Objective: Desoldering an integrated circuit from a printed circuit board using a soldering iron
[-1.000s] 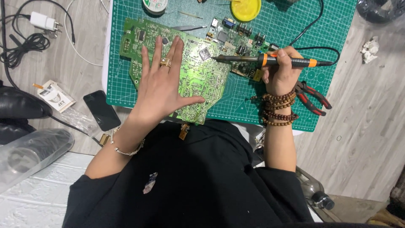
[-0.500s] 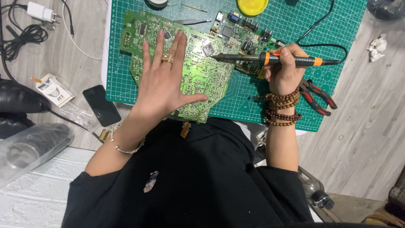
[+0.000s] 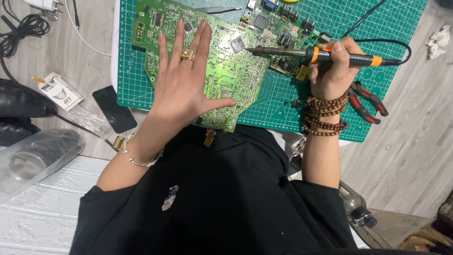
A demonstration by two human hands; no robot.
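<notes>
Here, the right hand (image 3: 332, 71) is gripping a soldering iron (image 3: 325, 55), fingers wrapped round the orange-black handle. Iron's long axis is running roughly level, tip pointing away from the R hand toward the L hand (image 3: 184, 89). Tip is sitting at the edge of a green circuit board (image 3: 226, 75), beside a small grey chip. L hand is lying flat, fingers spread, pressing on the board, holding nothing. Board is resting on a green cutting mat (image 3: 377, 23); red-handled pliers (image 3: 368, 101) just beyond R wrist. Wood-plank surface around it.
</notes>
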